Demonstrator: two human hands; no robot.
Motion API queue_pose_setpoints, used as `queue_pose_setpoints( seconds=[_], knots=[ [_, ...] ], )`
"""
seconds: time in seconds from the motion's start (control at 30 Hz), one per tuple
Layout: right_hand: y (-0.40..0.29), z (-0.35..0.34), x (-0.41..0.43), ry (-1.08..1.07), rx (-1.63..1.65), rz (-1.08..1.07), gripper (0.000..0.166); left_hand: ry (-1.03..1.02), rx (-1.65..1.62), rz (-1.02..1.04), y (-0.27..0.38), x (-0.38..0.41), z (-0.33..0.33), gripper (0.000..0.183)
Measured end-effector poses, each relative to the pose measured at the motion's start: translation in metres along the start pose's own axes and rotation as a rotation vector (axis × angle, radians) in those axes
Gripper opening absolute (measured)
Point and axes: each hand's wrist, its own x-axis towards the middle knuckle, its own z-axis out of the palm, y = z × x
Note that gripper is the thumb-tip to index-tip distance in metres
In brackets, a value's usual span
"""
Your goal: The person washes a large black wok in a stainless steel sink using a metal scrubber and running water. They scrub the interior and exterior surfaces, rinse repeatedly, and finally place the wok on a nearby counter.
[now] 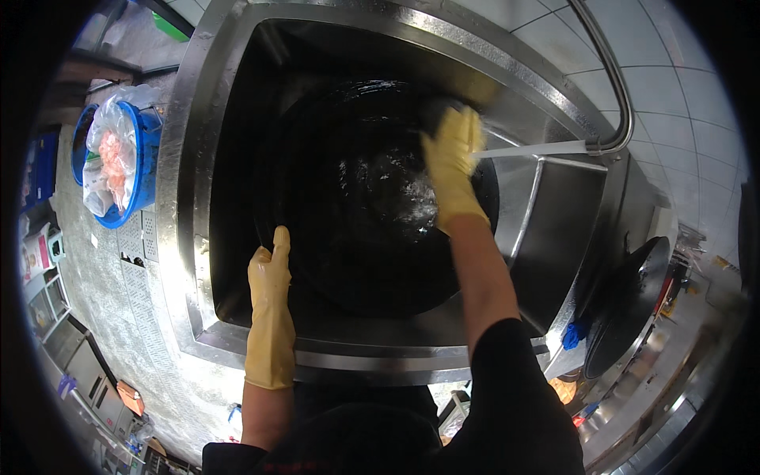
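Note:
A large round black pan, probably a wok, lies in a deep stainless steel sink, wet and shining inside. My left hand, in a yellow rubber glove, grips the pan's left rim with the thumb on top. My right hand, in a matching glove and blurred, is at the pan's upper right side. Against its fingers is a dark scrubbing pad, whose kind is hard to tell. A white spout on a bent metal pipe reaches to the right glove.
A blue bin lined with plastic bags stands on the floor left of the sink. Another large black wok leans at the right, beside a blue cloth. A white tiled wall rises behind the pipe.

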Motion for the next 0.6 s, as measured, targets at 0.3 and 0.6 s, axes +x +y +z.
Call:
queue_pose_setpoints(
  seconds=[0.3,0.6],
  knots=[
    [-0.137,-0.112,-0.189,-0.983,0.626,0.118,0.081,0.011,-0.07,-0.032,-0.009,0.0,-0.002,0.063],
    [-0.058,-0.022,0.025,-0.313,0.17,0.094,0.083,0.004,-0.082,-0.027,0.002,-0.004,-0.007,0.064]
  ],
)
